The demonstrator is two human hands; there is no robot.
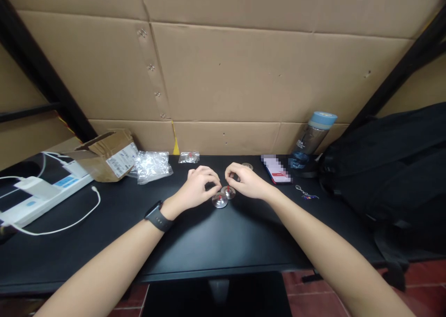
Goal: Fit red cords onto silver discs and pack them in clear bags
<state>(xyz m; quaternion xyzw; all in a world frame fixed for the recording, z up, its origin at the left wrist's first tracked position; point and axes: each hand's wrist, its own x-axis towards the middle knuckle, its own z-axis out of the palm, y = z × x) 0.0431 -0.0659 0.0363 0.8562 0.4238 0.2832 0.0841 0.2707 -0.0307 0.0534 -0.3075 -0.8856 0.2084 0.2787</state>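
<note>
Two small round shiny metal discs with red cords at their centres, which look like finger cymbals, are side by side low over the black desk. My left hand, with a dark watch on its wrist, is closed in a pinch at the red cord of the nearer finger cymbal. My right hand pinches at the cord of the other finger cymbal, just behind and to the right. Their rims overlap or touch; I cannot tell which. Another metal disc is partly hidden behind my right hand.
Along the back are an opened cardboard box, crumpled clear plastic bags and a small bagged disc. A power strip with a white cable is left. A phone, keychain, water bottle and black backpack are right.
</note>
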